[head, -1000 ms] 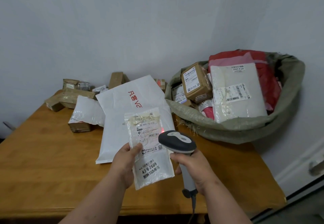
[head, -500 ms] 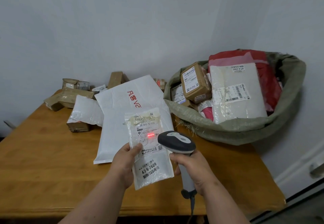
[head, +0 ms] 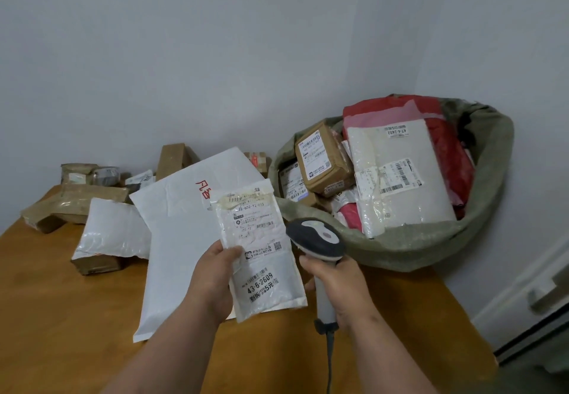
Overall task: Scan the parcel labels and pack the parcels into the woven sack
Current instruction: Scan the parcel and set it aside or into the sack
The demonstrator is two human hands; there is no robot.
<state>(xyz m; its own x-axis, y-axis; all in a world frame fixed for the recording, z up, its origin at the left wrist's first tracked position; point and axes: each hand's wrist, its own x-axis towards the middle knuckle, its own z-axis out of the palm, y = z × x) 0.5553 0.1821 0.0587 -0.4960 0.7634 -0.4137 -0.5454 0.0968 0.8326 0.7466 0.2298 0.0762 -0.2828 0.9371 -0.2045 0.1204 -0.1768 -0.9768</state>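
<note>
Above the near middle of the desk [head: 61, 316] we hold a small white padded parcel [head: 261, 258] in our left hand [head: 215, 282], thumb curled over its left edge, label facing up. Just right of it our right hand [head: 341, 286] grips the handle of the grey scanner [head: 315, 239], whose head tilts toward the parcel's right edge. Under the parcel a large white mailer [head: 178, 239] lies flat, with bare wood to the left and in front. Beyond the scanner, at the desk's far right corner against the wall, the woven sack [head: 431, 245] stands open, heaped with boxes and mailers to its rim. Our parcel is bubble-textured, with a taped printed label and the number 43-6-2609 lower down.
</note>
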